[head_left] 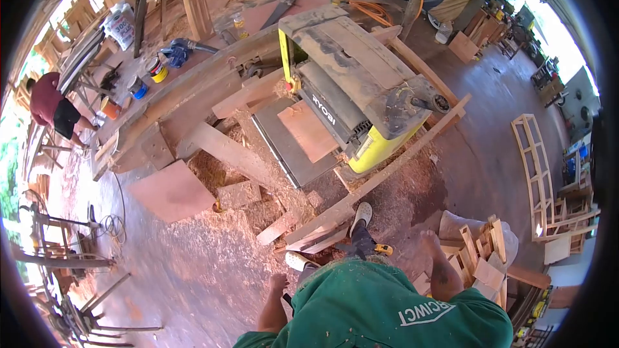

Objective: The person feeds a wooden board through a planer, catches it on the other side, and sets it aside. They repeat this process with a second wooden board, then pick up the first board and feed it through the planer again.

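Note:
My left hand (278, 282) hangs low beside my body, above the shaving-strewn floor. On the other side my right hand (429, 241) is held away from me, close to a pile of wood offcuts (474, 251). Both hands are too small for their fingers to be made out, and I see nothing clearly held. In front of me stands a dusty green-and-grey Ryobi thickness planer (361, 77). A flat reddish wood board (311, 130) lies on its bed, partly under the planer's body. Neither hand touches the planer or the board.
Wooden beams (400, 174) frame the planer, and wood shavings (258, 219) cover the floor. A square panel (173, 191) lies left. Paint cans (157, 69), a blue blower (177, 53) and a handsaw (280, 9) are beyond. Another person (55, 106) bends at far left; a wooden frame (535, 171) lies right.

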Tool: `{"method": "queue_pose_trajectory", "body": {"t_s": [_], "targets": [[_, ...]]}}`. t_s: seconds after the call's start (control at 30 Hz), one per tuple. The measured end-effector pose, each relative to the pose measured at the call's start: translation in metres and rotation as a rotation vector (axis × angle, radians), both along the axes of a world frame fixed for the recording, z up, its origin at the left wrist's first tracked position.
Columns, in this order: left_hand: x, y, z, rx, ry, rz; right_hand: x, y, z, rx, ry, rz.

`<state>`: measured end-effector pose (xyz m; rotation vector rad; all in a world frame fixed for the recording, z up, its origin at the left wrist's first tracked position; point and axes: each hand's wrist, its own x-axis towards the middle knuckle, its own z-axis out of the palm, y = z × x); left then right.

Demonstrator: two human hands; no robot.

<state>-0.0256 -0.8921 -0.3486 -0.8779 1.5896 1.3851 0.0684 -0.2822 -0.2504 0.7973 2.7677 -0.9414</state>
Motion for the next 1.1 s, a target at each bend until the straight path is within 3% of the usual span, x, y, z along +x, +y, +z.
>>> {"method": "queue_pose_trajectory", "body": {"t_s": [0.03, 0.07, 0.27, 0.5, 0.6, 0.67, 0.77, 0.8, 0.87, 0.9, 0.97, 1.0, 1.07, 1.1], "targets": [[0.009, -0.02, -0.031, 0.188, -0.057, 0.059, 0.0, 0.006, -0.012, 0.173, 0.027, 0.044], [0.017, -0.024, -0.023, 0.087, -0.052, 0.07, 0.0, 0.01, -0.019, 0.346, 0.056, 0.086], [0.02, -0.031, 0.005, -0.018, -0.06, 0.166, -0.019, -0.014, 0.016, 0.192, -0.072, 0.127], [-0.023, -0.022, 0.014, 0.044, 0.049, 0.126, 0.013, -0.015, -0.014, 0.238, -0.132, 0.12], [-0.043, -0.01, 0.019, 0.023, 0.105, 0.186, 0.034, -0.013, -0.036, 0.272, -0.137, 0.027], [-0.052, -0.006, 0.022, 0.013, 0.13, 0.111, 0.04, -0.021, -0.034, -0.031, -0.186, -0.387], [-0.057, 0.001, 0.022, -0.043, 0.143, 0.106, 0.029, -0.044, 0.016, -0.036, -0.223, -0.536], [-0.058, 0.001, 0.023, -0.04, 0.142, 0.102, 0.033, -0.041, 0.013, -0.034, -0.223, -0.541], [-0.055, -0.002, 0.025, 0.042, 0.069, 0.111, 0.052, -0.025, -0.01, 0.219, -0.296, -0.154], [-0.053, -0.002, 0.027, 0.044, 0.067, 0.107, 0.047, -0.029, 0.004, 0.221, -0.297, -0.158], [-0.049, 0.0, 0.037, 0.004, 0.097, -0.156, 0.019, -0.05, 0.06, 0.061, -0.545, -0.288], [-0.047, -0.002, 0.032, 0.005, 0.096, -0.158, 0.02, -0.049, 0.057, 0.062, -0.547, -0.29], [-0.04, -0.011, 0.008, -0.115, 0.138, -0.459, 0.022, -0.047, 0.048, -0.078, -0.393, -0.548], [-0.04, -0.012, 0.01, -0.114, 0.136, -0.458, 0.026, -0.044, 0.041, -0.076, -0.394, -0.548]]}}
